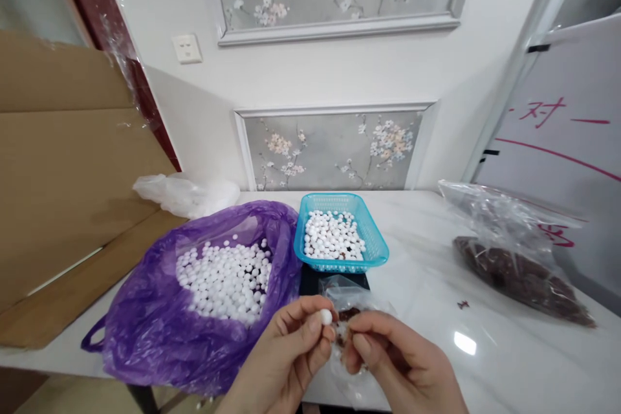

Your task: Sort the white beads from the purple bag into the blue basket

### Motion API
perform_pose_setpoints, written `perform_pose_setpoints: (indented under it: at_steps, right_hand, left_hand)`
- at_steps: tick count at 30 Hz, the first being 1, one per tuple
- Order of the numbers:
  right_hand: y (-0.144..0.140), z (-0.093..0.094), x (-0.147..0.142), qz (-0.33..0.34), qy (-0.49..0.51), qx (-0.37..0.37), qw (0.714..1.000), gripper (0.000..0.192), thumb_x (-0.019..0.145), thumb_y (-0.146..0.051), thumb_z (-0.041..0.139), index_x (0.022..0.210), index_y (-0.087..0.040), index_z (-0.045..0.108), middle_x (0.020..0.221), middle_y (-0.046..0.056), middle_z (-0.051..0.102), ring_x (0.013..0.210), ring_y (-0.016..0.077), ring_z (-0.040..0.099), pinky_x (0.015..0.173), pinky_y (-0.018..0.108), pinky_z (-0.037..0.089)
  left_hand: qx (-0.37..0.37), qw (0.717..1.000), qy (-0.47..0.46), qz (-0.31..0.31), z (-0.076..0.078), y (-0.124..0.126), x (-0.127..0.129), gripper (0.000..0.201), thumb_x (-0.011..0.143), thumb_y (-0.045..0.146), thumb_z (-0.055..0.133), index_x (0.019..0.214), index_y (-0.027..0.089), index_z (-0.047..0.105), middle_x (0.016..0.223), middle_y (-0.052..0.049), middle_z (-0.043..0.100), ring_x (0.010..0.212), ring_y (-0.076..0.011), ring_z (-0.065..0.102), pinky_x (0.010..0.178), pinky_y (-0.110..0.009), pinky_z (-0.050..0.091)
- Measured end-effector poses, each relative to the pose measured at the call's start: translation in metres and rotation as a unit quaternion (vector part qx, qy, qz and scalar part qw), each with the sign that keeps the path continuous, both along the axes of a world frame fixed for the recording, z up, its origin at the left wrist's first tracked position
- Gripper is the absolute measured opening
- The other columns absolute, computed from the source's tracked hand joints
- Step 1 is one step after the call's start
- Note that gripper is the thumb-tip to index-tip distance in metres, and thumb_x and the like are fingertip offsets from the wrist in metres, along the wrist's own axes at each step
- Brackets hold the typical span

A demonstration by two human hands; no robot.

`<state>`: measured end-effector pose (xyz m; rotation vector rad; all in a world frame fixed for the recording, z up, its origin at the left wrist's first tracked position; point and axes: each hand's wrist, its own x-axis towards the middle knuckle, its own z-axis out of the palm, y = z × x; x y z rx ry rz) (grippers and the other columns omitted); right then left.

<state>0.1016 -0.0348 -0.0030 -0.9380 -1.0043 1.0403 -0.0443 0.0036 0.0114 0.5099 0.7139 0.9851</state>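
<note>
My left hand (286, 356) pinches one small white ball (325, 317) between thumb and fingertips at the table's near edge. My right hand (398, 362) is close beside it, its fingertips closed on a small dark reddish-brown bit right next to the ball. Under both hands lies a small clear plastic bag (347, 291) with dark bits inside. A purple plastic bag (160, 317) full of white balls lies open to the left. A blue mesh basket (376, 239) holding white balls stands on a black scale (310, 281) just beyond my hands.
A large clear bag (514, 252) of dark brown pieces lies at the right on the white marble table (436, 252). One dark bit (463, 304) lies loose near it. Cardboard sheets (63, 174) lean at the left, with a crumpled white bag (184, 194) behind the purple one.
</note>
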Motion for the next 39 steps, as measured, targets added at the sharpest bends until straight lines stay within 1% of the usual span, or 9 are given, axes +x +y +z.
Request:
perform_pose_setpoints:
  at_steps: [4,8,12,19,24,27,32,36,39]
  right_hand:
    - [0.0,0.0,-0.005,0.016,0.023,-0.014,1.0,0.022,0.08,-0.043,0.072,0.077,-0.021,0.068,0.06,0.0,0.067,0.056,0.0126,0.062,0.056,0.02,0.051]
    - [0.002,-0.004,-0.007,0.016,0.003,0.018,1.0,0.021,0.083,-0.041,0.07,0.076,-0.021,0.07,0.062,0.0,0.064,0.057,0.0132,0.06,0.057,0.021,0.05]
    - [0.005,-0.006,-0.008,0.012,-0.033,0.072,0.997,0.021,0.085,-0.039,0.066,0.074,-0.022,0.068,0.066,0.0,0.06,0.06,0.0137,0.059,0.058,0.022,0.049]
    - [0.007,-0.009,-0.009,0.011,-0.062,0.09,0.994,0.022,0.089,-0.035,0.061,0.072,-0.022,0.065,0.067,-0.001,0.057,0.062,0.013,0.056,0.058,0.02,0.048]
    - [0.006,-0.009,-0.009,0.005,-0.077,0.068,0.995,0.026,0.089,-0.041,0.061,0.071,-0.022,0.063,0.066,-0.001,0.055,0.06,0.0131,0.055,0.056,0.02,0.047]
    - [0.005,-0.009,-0.009,0.011,-0.078,0.057,0.995,0.028,0.088,-0.043,0.061,0.071,-0.021,0.063,0.065,-0.001,0.055,0.059,0.0131,0.054,0.056,0.021,0.046]
    - [0.006,-0.011,-0.011,0.033,-0.037,0.035,0.998,0.027,0.087,-0.044,0.063,0.073,-0.021,0.062,0.064,-0.002,0.054,0.058,0.0129,0.055,0.057,0.022,0.047]
    - [0.007,-0.012,-0.015,0.03,-0.003,0.042,0.999,0.027,0.084,-0.045,0.066,0.072,-0.02,0.064,0.064,-0.003,0.053,0.057,0.0109,0.054,0.055,0.02,0.045]
    - [0.006,-0.011,-0.016,0.028,0.022,0.024,0.999,0.03,0.081,-0.047,0.07,0.071,-0.02,0.063,0.061,-0.003,0.053,0.055,0.0106,0.053,0.054,0.02,0.043]
  left_hand:
    - [0.062,0.998,0.004,-0.029,-0.008,-0.001,0.004,0.019,0.068,0.019,0.084,0.084,0.015,0.074,0.068,-0.002,0.068,0.059,-0.0095,0.064,0.063,-0.019,0.052]
    - [0.112,0.992,0.014,-0.052,-0.008,0.0,0.006,0.019,0.066,0.027,0.085,0.075,0.016,0.073,0.063,-0.001,0.065,0.056,-0.0121,0.062,0.062,-0.024,0.049]
    - [0.107,0.993,0.046,-0.025,-0.009,-0.001,0.006,0.02,0.065,0.028,0.086,0.077,0.017,0.075,0.063,-0.001,0.066,0.056,-0.0116,0.06,0.064,-0.025,0.048]
    - [0.13,0.989,0.066,0.004,-0.016,-0.002,0.005,0.021,0.062,0.027,0.087,0.078,0.019,0.077,0.065,-0.002,0.068,0.059,-0.012,0.058,0.063,-0.025,0.046]
    - [0.166,0.982,0.084,0.025,-0.015,-0.002,0.005,0.017,0.062,0.025,0.087,0.075,0.021,0.079,0.069,-0.001,0.067,0.062,-0.0126,0.058,0.063,-0.026,0.047]
    - [0.187,0.978,0.086,0.033,-0.013,-0.002,0.004,0.013,0.061,0.024,0.087,0.072,0.022,0.08,0.075,-0.002,0.068,0.063,-0.0132,0.059,0.063,-0.027,0.048]
    - [0.216,0.972,0.095,0.024,-0.009,-0.003,0.004,0.008,0.063,0.023,0.086,0.07,0.022,0.08,0.074,-0.002,0.067,0.064,-0.0136,0.059,0.062,-0.026,0.049]
    - [0.231,0.967,0.104,0.028,-0.008,-0.004,0.003,0.008,0.065,0.021,0.084,0.071,0.024,0.081,0.078,-0.003,0.069,0.064,-0.0141,0.06,0.061,-0.026,0.05]
    - [0.241,0.963,0.119,0.025,-0.009,-0.004,0.0,0.008,0.066,0.02,0.084,0.072,0.025,0.081,0.081,-0.003,0.069,0.064,-0.0138,0.061,0.061,-0.026,0.05]
